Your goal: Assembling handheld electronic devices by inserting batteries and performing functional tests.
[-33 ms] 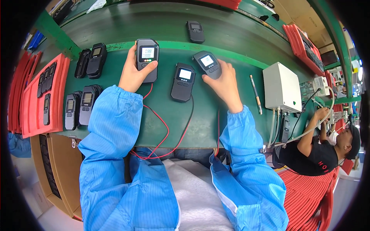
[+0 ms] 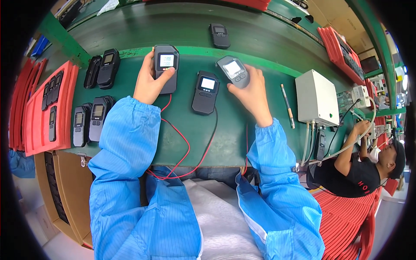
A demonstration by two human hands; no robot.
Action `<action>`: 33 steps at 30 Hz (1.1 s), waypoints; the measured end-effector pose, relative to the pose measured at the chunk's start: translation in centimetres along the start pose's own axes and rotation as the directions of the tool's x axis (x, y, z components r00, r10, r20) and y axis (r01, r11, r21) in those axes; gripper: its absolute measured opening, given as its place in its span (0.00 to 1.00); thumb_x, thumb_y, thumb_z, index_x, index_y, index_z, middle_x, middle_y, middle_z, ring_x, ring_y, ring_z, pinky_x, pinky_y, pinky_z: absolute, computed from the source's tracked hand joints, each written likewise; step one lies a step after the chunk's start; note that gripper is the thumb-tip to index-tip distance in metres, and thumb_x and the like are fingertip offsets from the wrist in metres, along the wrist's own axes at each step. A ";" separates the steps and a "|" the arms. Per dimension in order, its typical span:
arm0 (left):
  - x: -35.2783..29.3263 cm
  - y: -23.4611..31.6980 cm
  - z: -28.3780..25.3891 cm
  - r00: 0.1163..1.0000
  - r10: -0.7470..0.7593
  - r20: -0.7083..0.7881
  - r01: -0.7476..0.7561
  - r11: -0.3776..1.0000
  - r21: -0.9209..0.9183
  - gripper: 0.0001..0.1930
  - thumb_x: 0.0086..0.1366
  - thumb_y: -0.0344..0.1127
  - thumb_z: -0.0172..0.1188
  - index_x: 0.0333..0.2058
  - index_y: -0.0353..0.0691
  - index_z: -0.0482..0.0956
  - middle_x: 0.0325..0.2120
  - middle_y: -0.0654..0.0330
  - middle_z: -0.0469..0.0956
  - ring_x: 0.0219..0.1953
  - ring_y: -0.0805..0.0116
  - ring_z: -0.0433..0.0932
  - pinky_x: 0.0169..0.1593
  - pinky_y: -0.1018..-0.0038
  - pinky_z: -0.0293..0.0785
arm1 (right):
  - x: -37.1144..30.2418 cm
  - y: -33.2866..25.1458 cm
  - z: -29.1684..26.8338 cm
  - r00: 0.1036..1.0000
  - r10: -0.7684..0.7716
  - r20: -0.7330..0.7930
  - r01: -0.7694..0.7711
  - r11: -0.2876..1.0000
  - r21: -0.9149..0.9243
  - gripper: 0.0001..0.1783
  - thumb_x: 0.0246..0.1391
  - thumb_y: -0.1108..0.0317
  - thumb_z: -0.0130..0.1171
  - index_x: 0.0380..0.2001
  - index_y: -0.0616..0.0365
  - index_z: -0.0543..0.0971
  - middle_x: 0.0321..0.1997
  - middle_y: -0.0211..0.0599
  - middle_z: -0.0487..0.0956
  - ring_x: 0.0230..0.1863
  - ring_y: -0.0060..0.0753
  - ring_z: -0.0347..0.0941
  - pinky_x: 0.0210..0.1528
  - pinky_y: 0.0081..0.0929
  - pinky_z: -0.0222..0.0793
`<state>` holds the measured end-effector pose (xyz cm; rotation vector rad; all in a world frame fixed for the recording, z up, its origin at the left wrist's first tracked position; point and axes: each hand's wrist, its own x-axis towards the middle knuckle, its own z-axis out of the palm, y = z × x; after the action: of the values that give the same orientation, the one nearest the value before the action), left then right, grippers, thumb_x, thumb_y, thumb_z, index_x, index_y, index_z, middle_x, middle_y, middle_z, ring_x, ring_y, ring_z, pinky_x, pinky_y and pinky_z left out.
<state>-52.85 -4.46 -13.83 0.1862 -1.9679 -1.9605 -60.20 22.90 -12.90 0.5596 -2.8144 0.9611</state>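
Note:
My left hand [image 2: 151,78] is wrapped round a dark handheld meter [image 2: 167,84], its thumb lying at the small coloured lights below a lit screen. A red wire leads down from that meter. In my right hand [image 2: 251,93] is a similar grey meter [image 2: 238,74], tilted, with its screen lit white; fingers cover its right side. Between the hands a third meter [image 2: 204,100] lies on the green bench mat [image 2: 186,149], screen lit, with a wire running toward me. A further meter [image 2: 220,39], its screen dark, rests beyond the green rail.
Several dark meters [image 2: 99,113] lie at left beside a red foam tray [image 2: 37,117] holding more. To the right are a pen [image 2: 287,106] and a white box [image 2: 317,97] with cables. A co-worker [image 2: 351,173] in black sits at far right. A cardboard box [image 2: 71,190] stands lower left.
The meter in my left hand has shifted slightly, with my thumb a little higher and to the left over its lights. The right-hand meter has tilted slightly; its screen looks whiter.

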 end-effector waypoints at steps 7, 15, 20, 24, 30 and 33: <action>0.3 -0.5 -1.1 0.830 0.553 0.070 -0.333 0.392 0.858 0.32 0.58 0.34 0.66 0.61 0.39 0.65 0.42 0.53 0.73 0.38 0.63 0.75 0.45 0.71 0.74 | 0.2 -2.8 -1.5 0.986 0.038 0.163 -0.147 0.665 0.732 0.32 0.55 0.52 0.62 0.55 0.62 0.65 0.50 0.51 0.74 0.46 0.39 0.75 0.43 0.34 0.74; -2.7 4.2 2.0 0.953 0.004 0.304 -0.161 0.854 0.494 0.23 0.63 0.38 0.63 0.54 0.34 0.73 0.38 0.56 0.74 0.35 0.65 0.73 0.42 0.72 0.73 | -2.0 -5.9 -0.4 0.880 -0.200 0.431 -0.436 0.019 0.900 0.31 0.64 0.53 0.49 0.64 0.58 0.58 0.56 0.51 0.72 0.35 0.35 0.78 0.32 0.25 0.74; -3.8 3.4 3.2 0.940 0.019 0.341 0.018 0.994 -0.105 0.25 0.61 0.36 0.67 0.54 0.35 0.73 0.39 0.60 0.75 0.38 0.69 0.73 0.43 0.72 0.72 | -2.9 -7.6 -1.7 0.839 -0.222 0.496 -0.451 0.225 0.864 0.33 0.61 0.63 0.56 0.67 0.54 0.60 0.61 0.44 0.68 0.34 0.28 0.76 0.32 0.22 0.72; -3.9 3.0 3.0 0.910 0.016 0.415 0.062 0.983 -0.174 0.26 0.57 0.34 0.70 0.53 0.36 0.72 0.42 0.60 0.74 0.42 0.71 0.73 0.46 0.72 0.72 | -2.8 -6.9 -1.7 0.856 -0.277 0.437 -0.236 0.541 0.807 0.34 0.55 0.72 0.61 0.65 0.54 0.65 0.61 0.39 0.68 0.36 0.23 0.75 0.34 0.19 0.70; -3.0 1.7 3.8 0.925 0.315 0.212 -0.305 0.949 -0.081 0.27 0.52 0.30 0.73 0.47 0.39 0.67 0.44 0.56 0.74 0.50 0.69 0.73 0.51 0.71 0.73 | -3.5 -7.5 -1.8 0.923 -0.224 0.312 0.029 0.851 0.524 0.30 0.50 0.77 0.67 0.58 0.58 0.73 0.47 0.34 0.78 0.36 0.17 0.74 0.36 0.14 0.69; -3.2 1.8 4.5 0.901 0.326 0.285 -0.276 0.940 -0.202 0.29 0.49 0.30 0.75 0.47 0.41 0.66 0.44 0.57 0.74 0.49 0.70 0.74 0.51 0.71 0.72 | -4.2 -5.3 0.9 0.957 -0.266 0.111 0.156 0.802 0.576 0.26 0.48 0.77 0.68 0.54 0.61 0.77 0.42 0.34 0.80 0.38 0.17 0.74 0.39 0.16 0.71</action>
<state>-51.10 0.98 -12.43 -0.4764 -1.8701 -2.0153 -54.34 19.74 -11.59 1.0555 -2.4969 1.7820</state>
